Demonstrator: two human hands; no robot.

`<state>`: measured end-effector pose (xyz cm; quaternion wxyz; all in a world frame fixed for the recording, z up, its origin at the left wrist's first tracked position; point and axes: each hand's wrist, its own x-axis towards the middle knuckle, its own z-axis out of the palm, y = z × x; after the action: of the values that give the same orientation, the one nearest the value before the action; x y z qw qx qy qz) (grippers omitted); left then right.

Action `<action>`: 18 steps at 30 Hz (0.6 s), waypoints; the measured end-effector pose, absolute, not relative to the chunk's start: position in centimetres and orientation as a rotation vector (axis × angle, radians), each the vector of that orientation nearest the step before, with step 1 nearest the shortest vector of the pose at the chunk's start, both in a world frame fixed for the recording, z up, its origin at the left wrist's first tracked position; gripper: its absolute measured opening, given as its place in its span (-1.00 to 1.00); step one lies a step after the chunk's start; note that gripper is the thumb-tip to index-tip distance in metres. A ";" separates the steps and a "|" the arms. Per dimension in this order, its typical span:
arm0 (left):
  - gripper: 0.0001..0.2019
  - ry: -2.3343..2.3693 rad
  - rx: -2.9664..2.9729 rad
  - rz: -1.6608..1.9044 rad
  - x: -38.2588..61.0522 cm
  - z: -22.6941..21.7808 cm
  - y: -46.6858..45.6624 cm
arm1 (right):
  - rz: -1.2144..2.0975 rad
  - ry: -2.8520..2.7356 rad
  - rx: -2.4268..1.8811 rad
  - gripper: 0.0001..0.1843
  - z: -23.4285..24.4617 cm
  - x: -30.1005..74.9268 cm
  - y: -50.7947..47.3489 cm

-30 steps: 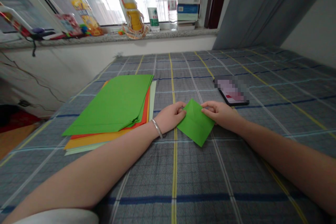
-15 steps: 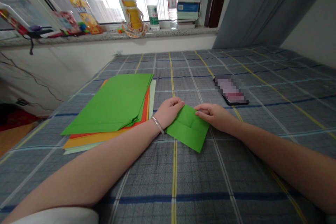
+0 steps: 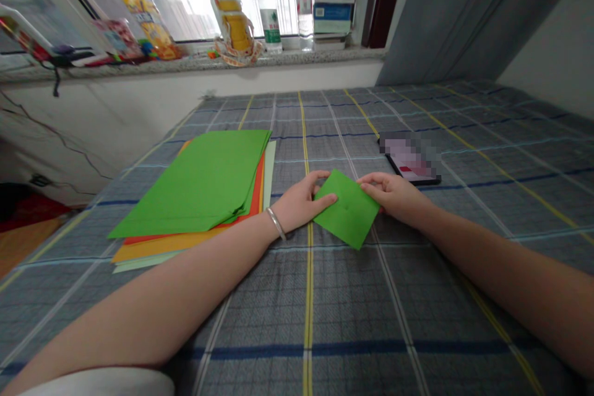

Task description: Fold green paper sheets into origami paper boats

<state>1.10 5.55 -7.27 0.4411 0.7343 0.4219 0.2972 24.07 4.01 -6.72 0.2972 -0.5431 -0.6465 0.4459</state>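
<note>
A small folded green paper lies on the grey checked cloth between my hands. My left hand, with a silver bangle at the wrist, pinches the paper's left corner, thumb on top. At the paper's right edge my right hand grips it with curled fingers. The paper sits roughly flat, turned like a diamond.
A stack of coloured sheets, green on top, lies to the left. A phone rests behind my right hand. Bottles and boxes stand on the windowsill. A grey curtain hangs at the right.
The green paper was opened out wider half a second ago; it is now folded smaller and turned, with both hands shifted slightly away from me along its edges.
</note>
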 end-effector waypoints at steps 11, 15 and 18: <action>-0.26 1.162 2.149 0.739 0.7 -7.1 5.3 | 0.636 -2.035 -1.580 -0.75 -6.3 24.8 3.8; -0.15 1.162 2.340 0.789 0.8 -7.2 4.9 | 0.510 -2.133 -1.611 -0.79 -6.5 25.1 4.0; -0.40 1.147 2.592 0.776 0.9 -6.8 4.3 | 0.480 -2.157 -1.651 -0.80 -6.3 25.0 3.9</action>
<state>0.90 4.27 -6.79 0.1013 0.8774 0.3884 0.2627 24.98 3.91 -6.33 0.1905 -0.5876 -0.7676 0.1708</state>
